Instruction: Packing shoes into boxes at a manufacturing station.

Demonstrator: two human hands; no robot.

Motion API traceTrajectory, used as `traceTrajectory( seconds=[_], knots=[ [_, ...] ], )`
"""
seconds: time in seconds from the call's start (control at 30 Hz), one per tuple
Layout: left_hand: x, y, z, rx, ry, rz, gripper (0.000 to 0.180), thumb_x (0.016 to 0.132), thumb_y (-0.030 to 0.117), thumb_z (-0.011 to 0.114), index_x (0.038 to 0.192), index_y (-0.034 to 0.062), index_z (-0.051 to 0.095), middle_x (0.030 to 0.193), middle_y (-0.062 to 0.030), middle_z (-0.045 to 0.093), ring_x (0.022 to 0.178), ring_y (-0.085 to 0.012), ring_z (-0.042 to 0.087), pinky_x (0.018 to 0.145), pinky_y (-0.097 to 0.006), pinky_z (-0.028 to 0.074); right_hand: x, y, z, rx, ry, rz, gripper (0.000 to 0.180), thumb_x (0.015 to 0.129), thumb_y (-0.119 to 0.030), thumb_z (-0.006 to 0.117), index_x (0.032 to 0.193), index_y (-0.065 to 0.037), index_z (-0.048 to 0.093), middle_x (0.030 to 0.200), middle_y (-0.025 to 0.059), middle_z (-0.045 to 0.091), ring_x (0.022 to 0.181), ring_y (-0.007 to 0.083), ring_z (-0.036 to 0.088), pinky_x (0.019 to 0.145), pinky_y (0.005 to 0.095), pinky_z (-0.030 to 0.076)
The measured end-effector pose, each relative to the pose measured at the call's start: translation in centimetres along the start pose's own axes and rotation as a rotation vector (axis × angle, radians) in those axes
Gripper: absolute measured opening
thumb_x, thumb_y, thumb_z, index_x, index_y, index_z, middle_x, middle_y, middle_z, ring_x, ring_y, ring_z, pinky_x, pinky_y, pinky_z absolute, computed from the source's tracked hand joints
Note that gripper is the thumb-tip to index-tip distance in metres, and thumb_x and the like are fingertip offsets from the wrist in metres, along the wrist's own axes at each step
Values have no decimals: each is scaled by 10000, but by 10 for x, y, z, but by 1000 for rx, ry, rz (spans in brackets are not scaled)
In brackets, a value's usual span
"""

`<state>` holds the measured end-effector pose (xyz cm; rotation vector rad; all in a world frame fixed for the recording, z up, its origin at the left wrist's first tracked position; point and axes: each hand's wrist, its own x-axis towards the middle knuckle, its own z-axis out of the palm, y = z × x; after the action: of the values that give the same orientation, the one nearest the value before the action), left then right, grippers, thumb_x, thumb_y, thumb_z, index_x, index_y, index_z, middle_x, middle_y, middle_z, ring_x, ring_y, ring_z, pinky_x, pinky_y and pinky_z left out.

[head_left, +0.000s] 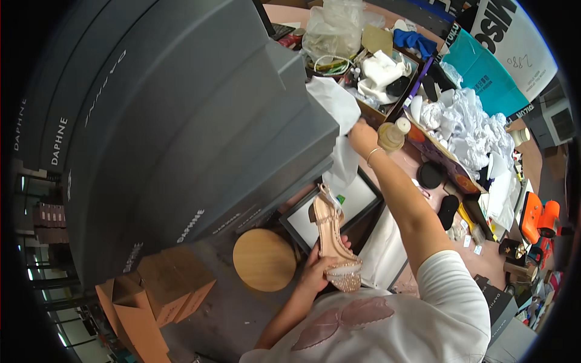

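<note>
My left hand (318, 270) grips a rose-gold sandal (327, 236) around its middle. The sandal has a glittery toe band, a thin ankle strap and a block heel; its heel end points away from me. Farther off, my right hand (364, 139) has its fingers closed on a sheet of white tissue paper (336, 104), which hangs beside the stacked boxes. Beneath the sandal lies an open black-edged shoebox (373, 195) with a white inside, partly hidden by the sandal and paper. Close to my right hand stands a bottle with a pale cap (393, 134).
Tall stacks of dark grey shoeboxes (200, 133) fill the left side. A round wooden stool (264, 259) and open cardboard cartons (158, 287) stand below them. On the table at right are a box of crumpled white paper (466, 127), an orange tape dispenser (531, 218) and a black oval pad (448, 212).
</note>
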<state>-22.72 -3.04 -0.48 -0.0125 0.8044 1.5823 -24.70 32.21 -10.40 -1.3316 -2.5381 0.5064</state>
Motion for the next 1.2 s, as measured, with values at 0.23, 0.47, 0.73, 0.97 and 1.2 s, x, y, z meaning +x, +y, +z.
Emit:
traceTrajectory(
  seconds=[0.23, 0.47, 0.73, 0.97, 1.2],
  knots=[
    [-18, 13, 6, 68, -90, 40, 691, 756, 37, 545, 1397, 11, 286, 1295, -185, 476, 1196, -303, 502, 1020, -492, 426, -89, -66, -137, 1281, 359, -92, 149, 939, -176, 574, 966, -29, 581, 810, -58, 515, 704, 29, 435, 616, 189, 388],
    [-40, 14, 28, 167, -326, -184, 757, 730, 134, 643, 1391, 2, 300, 1290, -159, 481, 1160, -252, 527, 967, -398, 472, -231, -33, -297, 1948, 651, -339, 321, 961, -258, 475, 1216, -72, 527, 1135, 87, 621, 1037, 218, 605, 954, 386, 463],
    [-10, 13, 65, 249, -575, -698, 866, 665, 151, 635, 1422, -5, 244, 1260, -218, 500, 1065, -287, 588, 909, -388, 504, -368, -19, -292, 1079, 434, -83, 157, 785, -47, 673, 895, -33, 562, 871, 93, 591, 721, 160, 555, 636, 262, 458],
    [-21, -30, 67, 200, -525, -986, 694, 755, 176, 519, 1384, -21, 302, 1105, -203, 570, 991, -261, 611, 900, -365, 495, -405, -29, -213, 438, 38, -490, 252, 735, -143, 679, 979, -91, 645, 915, 75, 577, 810, 246, 591, 672, 351, 496],
    [-20, -45, 65, 172, -410, -1115, 657, 751, 187, 510, 1346, -39, 347, 1092, -204, 574, 982, -259, 612, 895, -367, 497, -416, -15, -223, 366, -29, -522, 311, 717, -147, 634, 1017, -65, 633, 947, 61, 557, 831, 220, 572, 687, 339, 499]
  ],
)
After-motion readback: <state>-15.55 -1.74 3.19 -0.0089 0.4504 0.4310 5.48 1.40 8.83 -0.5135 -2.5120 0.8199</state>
